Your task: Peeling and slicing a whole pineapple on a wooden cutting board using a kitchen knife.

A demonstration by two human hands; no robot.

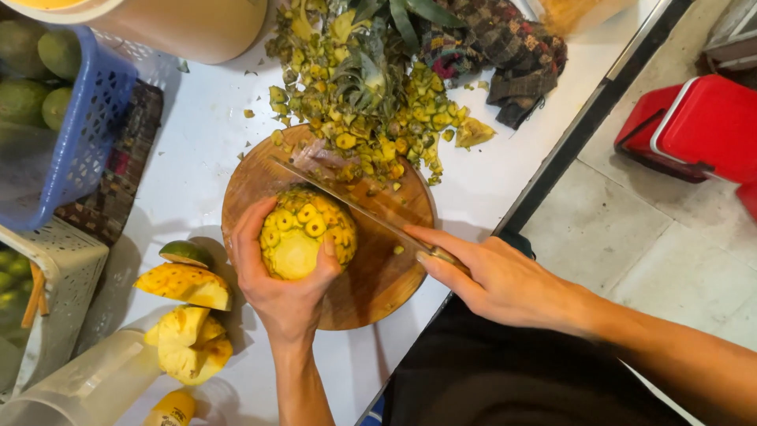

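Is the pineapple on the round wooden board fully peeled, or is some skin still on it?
Partly peeled. The pineapple shows bare yellow flesh below, but patches of skin remain on top, where the knife meets it.

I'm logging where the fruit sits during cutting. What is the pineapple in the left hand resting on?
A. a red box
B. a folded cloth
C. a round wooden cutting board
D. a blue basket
C: the left hand grips the pineapple on the round wooden cutting board, while the right hand holds the knife against its top.
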